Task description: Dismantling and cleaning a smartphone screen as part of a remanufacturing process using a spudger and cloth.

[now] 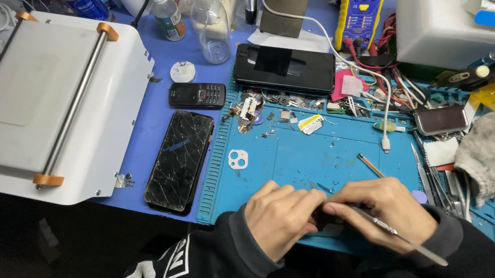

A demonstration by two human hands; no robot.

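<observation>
1. Right hand [390, 210]: fingers pinch metal tweezers [403, 236], whose tips meet a small dark part [327, 221].
2. Left hand [280, 214]: fingers curled together, pressing that dark part onto the blue work mat [310, 155] at its near edge.
3. Cracked smartphone [179, 160]: lies face up, just left of the mat.
4. White camera frame [238, 159]: rests on the mat, near the left hand.

I see a blue work mat [293, 154] on a violet-blue table [160, 63], a black phone [178, 160] webbed with pale cracks, a white machine [115, 118] with orange roller ends, a yellow multimeter [359, 16], a grey cloth [493, 156], and black sleeves [216, 259] with white markings.
</observation>
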